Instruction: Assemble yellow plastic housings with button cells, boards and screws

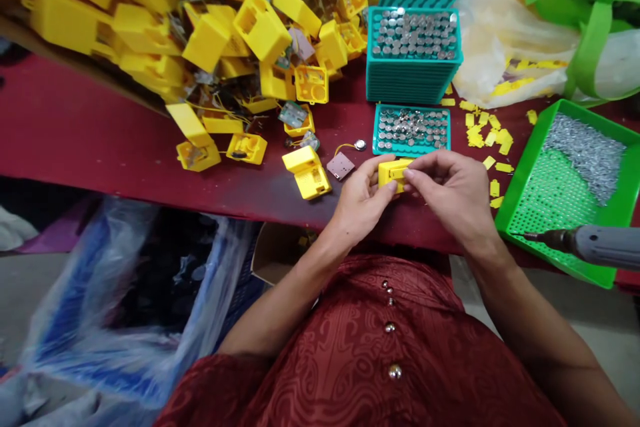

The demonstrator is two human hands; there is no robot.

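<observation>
My left hand (pixel 364 197) is closed around a small yellow plastic case (pixel 388 173) just above the table edge. The fingers and thumb of my right hand (pixel 453 190) pinch at the right side of the same case; whether a small part sits between them is hidden. To the left lie a yellow case with a raised lid (pixel 307 173) and a bare circuit board (pixel 341 165), wired to a round metal disc (pixel 360 145). Right behind my hands is a teal tray (pixel 377 140) of round silver button cells. Small yellow plates (pixel 493 137) are scattered to the right.
Yellow cases (pixel 210 40) with loose wires are heaped at the back left. Stacked teal trays (pixel 415 80) stand behind. A green basket (pixel 520 193) of small metal screws sits at right, a grey power screwdriver (pixel 607 245) above its front. A plastic-lined blue crate (pixel 107 373) is below left.
</observation>
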